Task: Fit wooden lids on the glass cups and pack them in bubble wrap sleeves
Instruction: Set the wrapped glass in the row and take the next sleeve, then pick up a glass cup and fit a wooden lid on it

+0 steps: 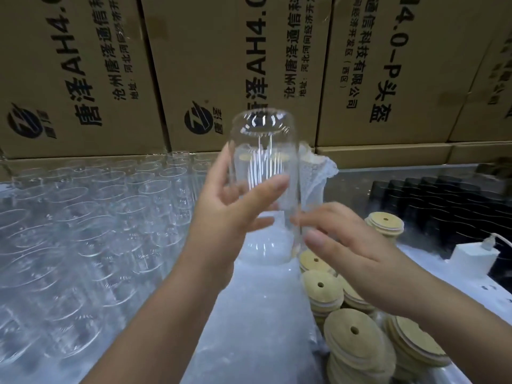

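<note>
L hand [227, 217] fingers loosely round glass cup [263, 151]; R hand [352, 245] flat, empty, just beside them. Loose grip: cup may slip.

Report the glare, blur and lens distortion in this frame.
Head view: streaky white glare on the held glass cup; left hand and right hand slightly motion-soft; wide-angle lens bows and tilts the cardboard boxes; cup rows at left wash into pale reflections.

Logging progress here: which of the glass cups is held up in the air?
The glass cup raised at centre before the cartons, held by the left grip; the other cups stand in rows at left.
</note>
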